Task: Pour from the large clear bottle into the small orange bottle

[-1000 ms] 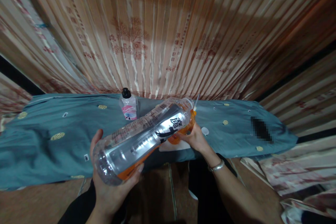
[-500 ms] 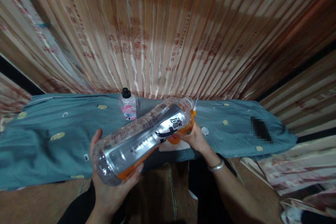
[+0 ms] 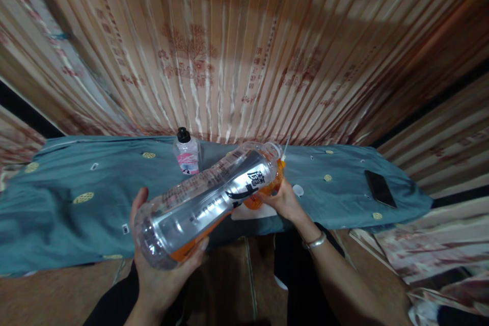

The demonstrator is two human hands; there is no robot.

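A large clear plastic bottle (image 3: 206,204) with a silver and orange label lies tilted across the middle, its open mouth up and to the right. My left hand (image 3: 162,277) is wrapped round its base from below. Behind the bottle's neck is an orange see-through container (image 3: 253,202), mostly hidden by the big bottle. My right hand (image 3: 288,199) is closed round the container's right side, and a bracelet is on that wrist. A thin pale stick or tube (image 3: 286,146) rises beside the bottle mouth. Under the container lies a white sheet (image 3: 263,213).
A small clear bottle (image 3: 188,159) with a black cap and pink label stands at the back left. A white round disc (image 3: 298,190) lies right of my right hand. Further right is a black phone (image 3: 380,188). The teal cloth (image 3: 84,178) covers the bench before a curtain (image 3: 229,51).
Both hands, the big bottle and the orange container look nearly the same as before. No object has visibly shifted.
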